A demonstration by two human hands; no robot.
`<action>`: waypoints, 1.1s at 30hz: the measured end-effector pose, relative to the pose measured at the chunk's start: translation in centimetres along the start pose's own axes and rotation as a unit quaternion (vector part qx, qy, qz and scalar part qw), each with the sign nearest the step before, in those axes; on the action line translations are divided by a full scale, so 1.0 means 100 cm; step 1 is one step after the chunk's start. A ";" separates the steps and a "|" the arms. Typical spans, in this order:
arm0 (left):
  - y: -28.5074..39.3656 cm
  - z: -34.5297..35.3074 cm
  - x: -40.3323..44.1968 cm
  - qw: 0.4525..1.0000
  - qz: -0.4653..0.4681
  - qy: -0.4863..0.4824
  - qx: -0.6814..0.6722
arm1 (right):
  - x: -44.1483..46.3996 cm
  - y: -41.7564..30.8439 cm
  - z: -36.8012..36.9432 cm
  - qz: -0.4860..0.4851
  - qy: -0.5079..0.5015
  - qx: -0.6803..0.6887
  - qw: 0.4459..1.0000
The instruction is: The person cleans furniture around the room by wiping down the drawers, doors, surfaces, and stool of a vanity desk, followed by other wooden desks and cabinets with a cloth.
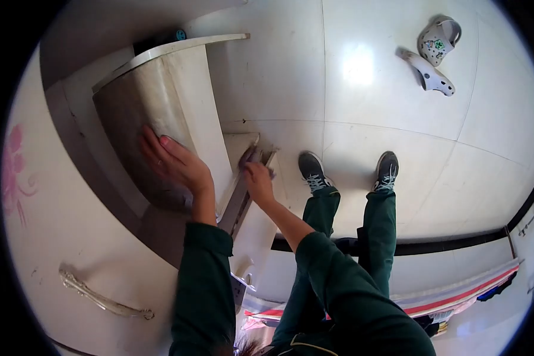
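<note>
My left hand [181, 166] lies with its fingers stretched out on the brownish, curved panel [130, 118] of a white cabinet piece. To its right, my right hand [258, 183] is closed on a crumpled dark purplish cloth [250, 156], low beside the white side panel [204, 113]. The cloth is partly hidden by the fingers and somewhat blurred. It is near the edge of a narrow, open white compartment. Both forearms are in dark green sleeves.
A white door with an ornate handle [104, 301] and pink flower pattern stands at the left. My shoes [313, 169] are on the tiled floor [279, 77]. Two light clogs [438, 41] lie at the upper right. Striped fabric [457, 291] hangs at the lower right.
</note>
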State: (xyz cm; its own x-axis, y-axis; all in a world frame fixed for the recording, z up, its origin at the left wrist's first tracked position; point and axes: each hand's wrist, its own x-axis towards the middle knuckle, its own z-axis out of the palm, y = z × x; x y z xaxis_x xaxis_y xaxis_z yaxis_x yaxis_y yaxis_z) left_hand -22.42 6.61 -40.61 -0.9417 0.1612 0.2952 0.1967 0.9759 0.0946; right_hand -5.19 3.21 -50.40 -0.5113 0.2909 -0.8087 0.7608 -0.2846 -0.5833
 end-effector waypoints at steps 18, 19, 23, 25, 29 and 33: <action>0.004 0.005 0.005 0.995 -0.001 -0.005 -0.098 | 0.063 0.035 -0.019 -0.279 -0.306 -0.154 0.897; 0.006 0.004 0.005 0.996 0.000 -0.011 -0.084 | 0.049 0.027 -0.027 -0.280 -0.324 -0.039 0.903; -0.010 0.012 0.005 0.993 -0.009 -0.004 -0.120 | 0.116 0.066 0.007 -0.455 -0.183 -0.179 0.853; -0.007 0.012 0.003 0.992 -0.032 -0.011 -0.125 | 0.149 0.078 0.011 -0.274 -0.154 -0.180 0.932; 0.013 0.009 0.002 0.984 -0.111 -0.021 -0.139 | 0.150 0.082 0.024 -0.306 -0.233 -0.311 0.869; 0.021 0.007 0.007 0.986 -0.146 -0.019 -0.080 | 0.133 0.037 0.049 -0.503 -0.363 -0.096 0.778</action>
State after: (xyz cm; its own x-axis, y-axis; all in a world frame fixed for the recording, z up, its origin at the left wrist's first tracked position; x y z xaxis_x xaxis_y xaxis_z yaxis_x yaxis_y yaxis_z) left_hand -22.88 8.84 -40.92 -0.9736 -0.1156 0.1968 -0.0477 0.9462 0.3200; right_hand -11.16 1.52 -63.67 -0.9250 -0.3347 0.1797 -0.1606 -0.0842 -0.9834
